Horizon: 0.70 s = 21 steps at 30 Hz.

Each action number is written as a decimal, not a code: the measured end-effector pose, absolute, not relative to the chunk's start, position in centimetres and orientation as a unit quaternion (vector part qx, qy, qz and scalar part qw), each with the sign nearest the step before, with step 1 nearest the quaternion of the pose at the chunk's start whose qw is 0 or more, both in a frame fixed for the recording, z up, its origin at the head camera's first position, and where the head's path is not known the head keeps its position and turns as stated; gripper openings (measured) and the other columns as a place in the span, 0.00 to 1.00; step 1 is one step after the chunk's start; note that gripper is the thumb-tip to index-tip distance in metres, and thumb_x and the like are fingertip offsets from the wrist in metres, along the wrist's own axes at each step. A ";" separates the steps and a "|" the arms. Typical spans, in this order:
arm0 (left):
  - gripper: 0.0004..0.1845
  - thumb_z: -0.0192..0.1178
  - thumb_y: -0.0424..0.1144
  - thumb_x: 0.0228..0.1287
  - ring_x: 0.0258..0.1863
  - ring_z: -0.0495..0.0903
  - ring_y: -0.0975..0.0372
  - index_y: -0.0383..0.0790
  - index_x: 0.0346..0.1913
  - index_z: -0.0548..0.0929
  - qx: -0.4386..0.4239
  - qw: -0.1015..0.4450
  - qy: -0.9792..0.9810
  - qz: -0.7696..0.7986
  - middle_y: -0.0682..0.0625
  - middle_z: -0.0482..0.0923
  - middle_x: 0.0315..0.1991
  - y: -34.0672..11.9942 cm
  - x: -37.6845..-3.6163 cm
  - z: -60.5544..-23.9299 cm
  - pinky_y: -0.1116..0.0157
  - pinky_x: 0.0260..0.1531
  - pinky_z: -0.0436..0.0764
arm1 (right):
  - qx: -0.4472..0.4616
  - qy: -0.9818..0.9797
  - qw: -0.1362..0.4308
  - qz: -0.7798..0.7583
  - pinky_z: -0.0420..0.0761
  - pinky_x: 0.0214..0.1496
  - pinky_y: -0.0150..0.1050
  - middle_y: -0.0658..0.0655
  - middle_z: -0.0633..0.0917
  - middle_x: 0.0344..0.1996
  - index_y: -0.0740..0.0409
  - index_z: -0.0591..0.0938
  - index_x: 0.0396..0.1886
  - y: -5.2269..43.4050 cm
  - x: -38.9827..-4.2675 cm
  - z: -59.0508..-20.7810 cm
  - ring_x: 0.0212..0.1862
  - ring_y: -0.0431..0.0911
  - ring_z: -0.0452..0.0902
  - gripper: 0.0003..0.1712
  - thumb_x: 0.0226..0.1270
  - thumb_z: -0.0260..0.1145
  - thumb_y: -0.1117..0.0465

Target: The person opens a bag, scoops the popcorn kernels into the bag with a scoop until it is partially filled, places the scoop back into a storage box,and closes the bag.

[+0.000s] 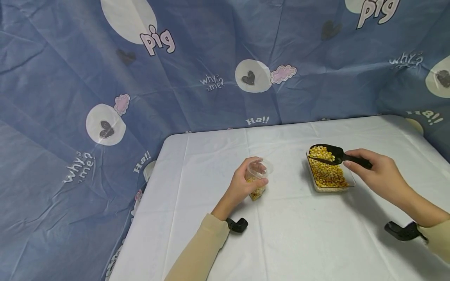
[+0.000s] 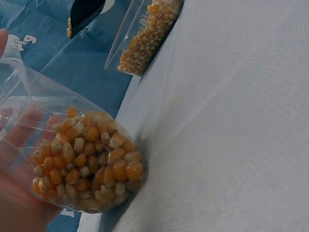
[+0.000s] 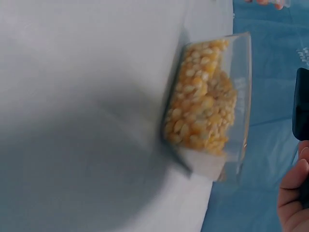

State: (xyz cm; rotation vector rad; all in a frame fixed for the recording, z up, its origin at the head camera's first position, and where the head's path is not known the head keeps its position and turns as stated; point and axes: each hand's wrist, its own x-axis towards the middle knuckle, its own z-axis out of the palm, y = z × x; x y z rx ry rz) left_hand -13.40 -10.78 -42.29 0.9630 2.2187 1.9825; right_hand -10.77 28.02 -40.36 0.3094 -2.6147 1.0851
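Head view: white-covered desk [image 1: 299, 242] against a blue printed backdrop [image 1: 70, 78]. Left hand [image 1: 242, 183] sits near desk centre, fingers [image 1: 261, 181] curled round a clear plastic cup [image 1: 258, 177], which tilts with its mouth toward 1 o'clock and its base on or just above the desk. Left wrist view: the cup [image 2: 72, 145] is partly filled with yellow corn kernels [image 2: 87, 159] heaped at its lower end, the palm showing through the clear wall. At 3 o'clock from the cup, apart from it, a clear rectangular tray [image 1: 348, 183] stands on the desk, holding more kernels. Right hand [image 1: 376, 175] grips the handle of a black scoop [image 1: 328, 153], fingers wrapped round it, thumb on top; the scoop bowl carries a load of kernels and hangs over the far end of the tray, at 12 o'clock of it. Right wrist view: the tray [image 3: 241, 96] seen side-on, kernels piled against the wall, a fingertip and a black edge at the right border; blur along the tray's near corner. Both sleeves beige; a black camera mount [image 1: 237, 225] shows at each wrist.
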 end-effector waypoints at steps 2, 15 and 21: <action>0.30 0.66 0.26 0.63 0.51 0.77 0.37 0.34 0.67 0.70 0.309 0.007 0.710 0.633 0.27 0.76 0.51 -10.8 -13.4 -42.3 0.42 0.56 0.74 | 0.108 -0.905 0.148 0.383 0.69 0.33 0.24 0.59 0.85 0.50 0.51 0.84 0.57 27.6 -10.8 -40.1 0.37 0.29 0.75 0.16 0.71 0.69 0.56; 0.30 0.67 0.26 0.63 0.51 0.77 0.36 0.33 0.67 0.69 0.310 0.007 0.707 0.636 0.27 0.76 0.51 -10.9 -13.4 -42.1 0.46 0.58 0.75 | 0.123 -0.903 0.130 0.390 0.69 0.40 0.21 0.54 0.86 0.50 0.47 0.84 0.57 25.5 -11.2 -38.8 0.42 0.29 0.77 0.16 0.71 0.69 0.53; 0.31 0.66 0.25 0.62 0.50 0.76 0.34 0.27 0.67 0.68 0.313 0.008 0.701 0.641 0.25 0.75 0.51 -10.9 -13.5 -42.3 0.48 0.56 0.76 | 0.130 -0.897 0.128 0.402 0.71 0.34 0.25 0.53 0.87 0.45 0.48 0.85 0.55 24.5 -11.4 -38.2 0.35 0.38 0.78 0.15 0.71 0.69 0.54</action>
